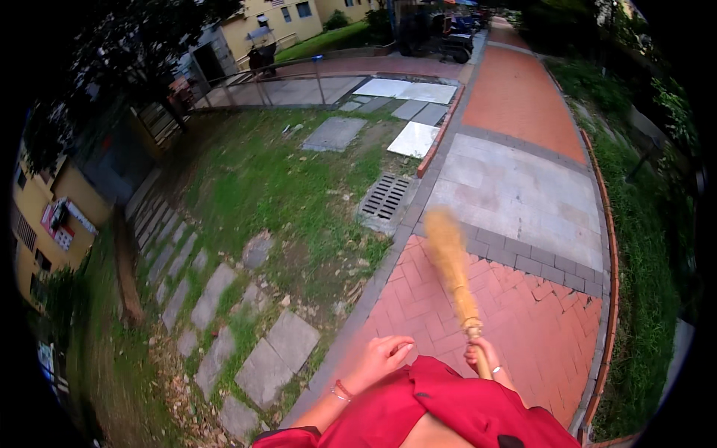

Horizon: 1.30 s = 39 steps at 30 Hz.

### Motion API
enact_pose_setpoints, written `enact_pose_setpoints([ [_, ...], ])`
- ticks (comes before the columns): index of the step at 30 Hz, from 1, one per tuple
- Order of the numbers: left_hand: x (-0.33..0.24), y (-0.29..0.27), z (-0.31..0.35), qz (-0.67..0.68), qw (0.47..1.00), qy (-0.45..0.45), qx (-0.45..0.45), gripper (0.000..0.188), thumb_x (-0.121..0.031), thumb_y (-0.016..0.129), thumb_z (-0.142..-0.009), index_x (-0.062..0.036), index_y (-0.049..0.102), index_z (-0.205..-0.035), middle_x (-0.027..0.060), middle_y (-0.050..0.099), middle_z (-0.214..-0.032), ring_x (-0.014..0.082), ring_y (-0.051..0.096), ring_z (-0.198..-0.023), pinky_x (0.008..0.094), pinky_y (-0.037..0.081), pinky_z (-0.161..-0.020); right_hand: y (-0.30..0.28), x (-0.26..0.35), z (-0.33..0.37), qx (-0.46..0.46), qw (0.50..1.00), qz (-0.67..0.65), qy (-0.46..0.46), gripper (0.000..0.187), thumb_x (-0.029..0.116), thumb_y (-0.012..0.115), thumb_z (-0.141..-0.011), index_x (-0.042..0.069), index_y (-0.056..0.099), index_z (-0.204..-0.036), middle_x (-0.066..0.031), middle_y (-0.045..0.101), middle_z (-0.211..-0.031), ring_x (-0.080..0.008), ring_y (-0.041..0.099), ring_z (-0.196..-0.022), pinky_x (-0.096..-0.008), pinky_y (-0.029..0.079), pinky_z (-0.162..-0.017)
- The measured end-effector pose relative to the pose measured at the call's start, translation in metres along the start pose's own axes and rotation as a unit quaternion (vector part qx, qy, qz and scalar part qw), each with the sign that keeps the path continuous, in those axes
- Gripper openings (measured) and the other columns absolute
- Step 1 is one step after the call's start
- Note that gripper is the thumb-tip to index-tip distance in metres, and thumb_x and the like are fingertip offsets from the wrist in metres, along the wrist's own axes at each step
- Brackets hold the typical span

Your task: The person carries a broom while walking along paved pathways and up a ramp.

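My right hand (484, 357) is closed around the pale handle of a straw broom (452, 261). The broom points up and away from me over the path, its tan bristle head blurred at the far end. My left hand (377, 361) is in front of my red top, to the left of the broom, with its fingers loosely bent and nothing visible in them. A reddish bracelet and a light band circle the left wrist, and a pale band shows on the right one.
Red brick paving (523, 321) and a grey stone section (515, 194) form the path. Grass with stepping stones (276, 358) and a drain grate (385, 196) lies to the left. A low brick edging (614, 276) borders plants on the right. Vehicles (452, 45) stand far ahead.
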<state>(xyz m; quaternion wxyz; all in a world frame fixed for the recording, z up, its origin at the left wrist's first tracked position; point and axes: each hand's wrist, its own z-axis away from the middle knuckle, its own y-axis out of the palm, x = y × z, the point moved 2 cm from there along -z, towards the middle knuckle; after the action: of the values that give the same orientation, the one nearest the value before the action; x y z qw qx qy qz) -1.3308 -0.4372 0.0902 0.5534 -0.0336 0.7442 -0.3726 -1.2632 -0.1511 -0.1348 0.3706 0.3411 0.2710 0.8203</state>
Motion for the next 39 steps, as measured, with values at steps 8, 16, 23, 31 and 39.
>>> enact_pose_setpoints([
  [8, -0.002, -0.037, -0.226, 0.129, 0.987, 0.04, 0.084, 0.012, -0.012, 0.066, -0.081, -0.0021, 0.066, -0.089, 0.0037, 0.062, -0.077, 0.0113, 0.055, -0.068, 0.0246, 0.043, -0.063, 0.009, 0.193, -0.052, 0.11, 0.885, -0.42, -0.168, 0.02, 0.017, 0.053, -0.085, -0.002, 0.049, -0.09, 0.0033, 0.037, -0.058, -0.0051, 0.036, -0.046, -0.0164, 0.033, -0.037],
  [16, -0.122, -0.067, -0.495, 0.281, 0.867, 0.332, 0.242, 0.015, 0.005, 0.061, -0.075, 0.0015, 0.066, -0.088, 0.0074, 0.059, -0.075, 0.0172, 0.055, -0.07, 0.0277, 0.043, -0.065, 0.035, 0.388, -0.16, 0.063, 0.92, -0.309, -0.233, 0.021, 0.016, 0.053, -0.085, -0.004, 0.048, -0.093, 0.0026, 0.038, -0.059, -0.0051, 0.037, -0.047, -0.0178, 0.035, -0.037],
  [23, -0.172, -0.015, -0.648, 0.497, 0.646, 0.315, 0.487, 0.032, -0.036, 0.053, -0.088, -0.0079, 0.067, -0.084, 0.0112, 0.057, -0.082, 0.0217, 0.047, -0.079, 0.0363, 0.038, -0.076, 0.101, 0.463, -0.279, 0.043, 0.956, -0.24, -0.161, 0.014, 0.016, 0.053, -0.087, 0.006, 0.048, -0.079, 0.0027, 0.04, -0.059, -0.0067, 0.04, -0.047, -0.0198, 0.032, -0.039],
  [31, -0.17, 0.005, -0.783, 0.637, 0.266, 0.411, 0.596, 0.027, -0.037, 0.052, -0.087, -0.0169, 0.069, -0.084, 0.0114, 0.055, -0.091, 0.0217, 0.046, -0.082, 0.032, 0.036, -0.077, 0.174, 0.539, -0.351, 0.007, 0.947, -0.235, -0.22, 0.014, 0.015, 0.053, -0.084, 0.006, 0.043, -0.08, 0.0024, 0.042, -0.061, -0.0048, 0.039, -0.047, -0.0183, 0.036, -0.039],
  [39, -0.164, -0.012, -0.878, 0.668, 0.173, 0.285, 0.665, 0.028, -0.036, 0.045, -0.09, -0.0213, 0.069, -0.087, 0.0151, 0.053, -0.093, 0.0238, 0.046, -0.084, 0.031, 0.035, -0.078, 0.155, 0.615, -0.416, -0.013, 0.899, -0.333, -0.283, 0.014, 0.017, 0.052, -0.086, 0.005, 0.045, -0.08, 0.0034, 0.04, -0.058, -0.0038, 0.037, -0.046, -0.0172, 0.034, -0.038],
])
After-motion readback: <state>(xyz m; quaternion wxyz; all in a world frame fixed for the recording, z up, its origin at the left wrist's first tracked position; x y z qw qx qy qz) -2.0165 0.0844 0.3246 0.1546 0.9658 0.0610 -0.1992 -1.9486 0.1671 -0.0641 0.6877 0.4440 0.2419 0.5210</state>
